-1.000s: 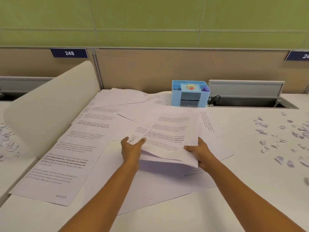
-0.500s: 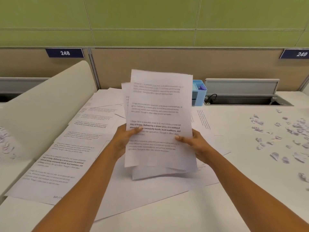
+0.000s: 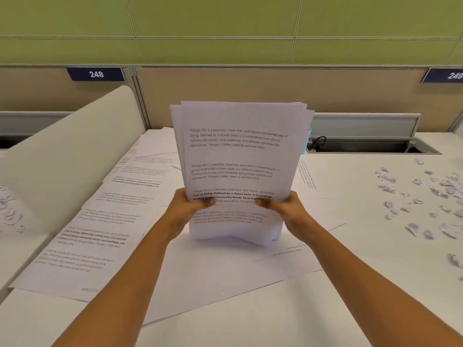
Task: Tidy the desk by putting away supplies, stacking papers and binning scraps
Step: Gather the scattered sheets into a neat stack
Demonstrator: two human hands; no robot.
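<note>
Head view: pinches upright paper stack (image 3: 238, 156) at its sides in left hand (image 3: 189, 209) and right hand (image 3: 289, 209), bottom bowed on loose sheets (image 3: 105, 234), back from near edge of desk (image 3: 350, 309).

Green wall panels (image 3: 225, 26), plate 248 (image 3: 96, 74), perhaps a cable (image 3: 318, 141) in open trough (image 3: 370, 147)

An open-plan office, seen from one numbered workstation.

Dark blue number plate 248 (image 3: 96, 74) and number plate 249 (image 3: 448, 75) label neighbouring places along a beige partition (image 3: 250, 91) under green wall panels (image 3: 225, 26). A curved white divider (image 3: 62, 159) separates this white desk (image 3: 350, 309) from the next one (on the left). A lidded cable trough (image 3: 370, 146) holding a black cable (image 3: 318, 141) runs along the desk's back edge, and printed sheets (image 3: 105, 221) of typed paragraphs lie spread across the top.
</note>
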